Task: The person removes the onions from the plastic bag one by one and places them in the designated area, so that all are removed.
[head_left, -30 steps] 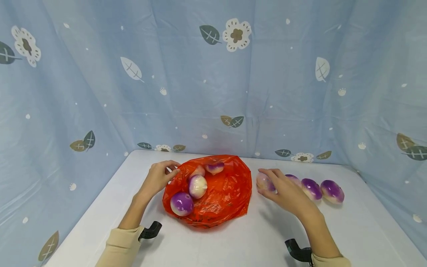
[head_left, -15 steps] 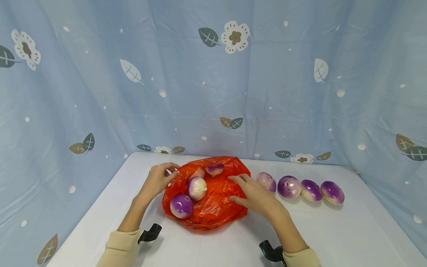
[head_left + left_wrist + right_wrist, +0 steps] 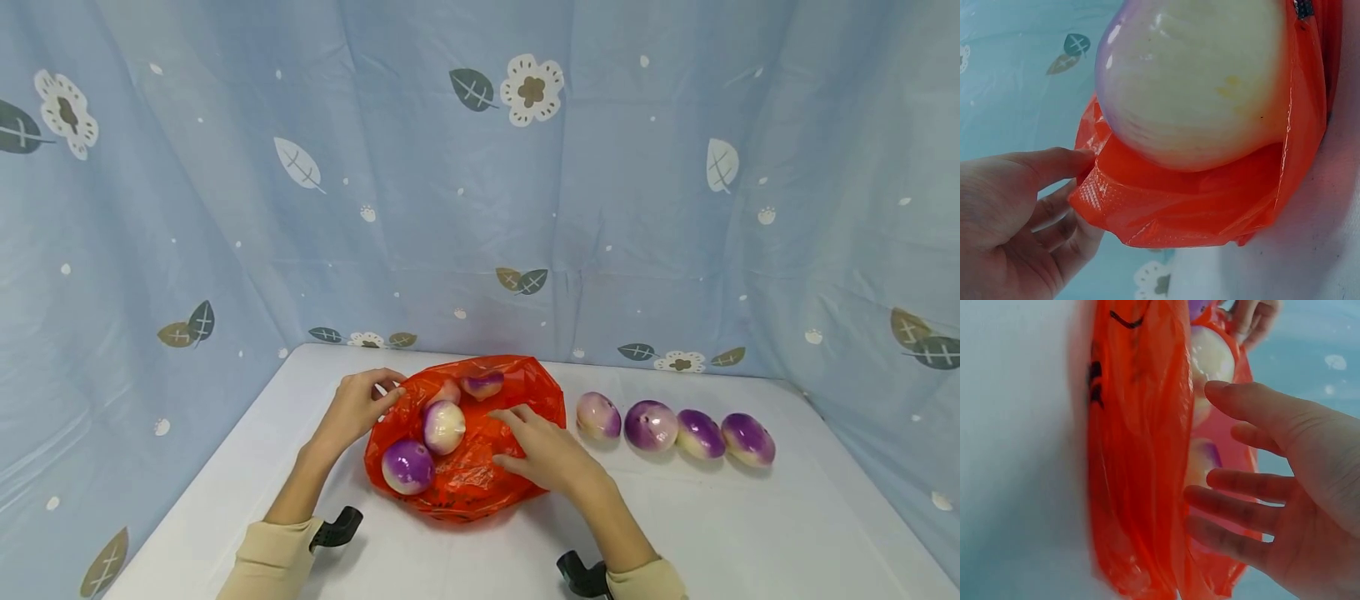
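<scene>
Right hand moved left onto orange bag, frame centre — fingers spread, holding nothing; left hand pinches bag rim.

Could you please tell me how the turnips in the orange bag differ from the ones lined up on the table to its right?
The bagged turnips lie loosely clustered inside the orange bag; the row of turnips sits in a neat line on the bare table. The left hand pinches the bag's edge and the right hand reaches in beside the bagged ones; no hand is near the row. All are purple and white, of similar size.
</scene>
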A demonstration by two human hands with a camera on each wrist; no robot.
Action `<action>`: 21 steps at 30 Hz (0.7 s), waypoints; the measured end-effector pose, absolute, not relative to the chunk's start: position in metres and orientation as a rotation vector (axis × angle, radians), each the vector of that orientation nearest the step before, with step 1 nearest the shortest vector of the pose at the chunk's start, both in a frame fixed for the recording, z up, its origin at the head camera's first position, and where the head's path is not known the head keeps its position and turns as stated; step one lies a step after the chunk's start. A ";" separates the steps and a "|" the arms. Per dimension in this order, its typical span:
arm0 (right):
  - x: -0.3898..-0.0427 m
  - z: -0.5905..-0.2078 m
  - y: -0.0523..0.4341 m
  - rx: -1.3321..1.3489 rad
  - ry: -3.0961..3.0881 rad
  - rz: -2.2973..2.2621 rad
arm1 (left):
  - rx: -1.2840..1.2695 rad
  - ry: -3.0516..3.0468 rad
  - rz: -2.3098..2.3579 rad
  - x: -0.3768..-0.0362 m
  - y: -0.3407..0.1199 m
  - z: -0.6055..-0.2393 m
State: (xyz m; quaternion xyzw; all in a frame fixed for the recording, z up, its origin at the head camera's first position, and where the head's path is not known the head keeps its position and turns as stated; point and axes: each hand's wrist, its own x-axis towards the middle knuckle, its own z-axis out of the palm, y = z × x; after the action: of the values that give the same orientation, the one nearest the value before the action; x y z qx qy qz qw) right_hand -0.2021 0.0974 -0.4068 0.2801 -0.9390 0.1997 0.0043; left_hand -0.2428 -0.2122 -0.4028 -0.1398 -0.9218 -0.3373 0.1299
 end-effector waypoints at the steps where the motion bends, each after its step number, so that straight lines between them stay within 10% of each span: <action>1: -0.202 -0.408 0.096 0.884 -2.943 0.623 | -0.404 -2.680 -0.979 -0.243 -0.212 -0.403; 21: -0.209 -0.411 0.047 0.963 -2.914 0.588 | -0.422 -2.659 -0.973 -0.244 -0.213 -0.401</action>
State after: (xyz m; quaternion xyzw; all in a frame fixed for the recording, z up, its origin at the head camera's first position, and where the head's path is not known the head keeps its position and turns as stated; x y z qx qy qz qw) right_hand -0.2086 0.0471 -0.4110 0.3081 -0.9325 0.1882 0.0086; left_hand -0.2436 -0.2128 -0.4013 -0.1459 -0.9198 -0.3365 0.1390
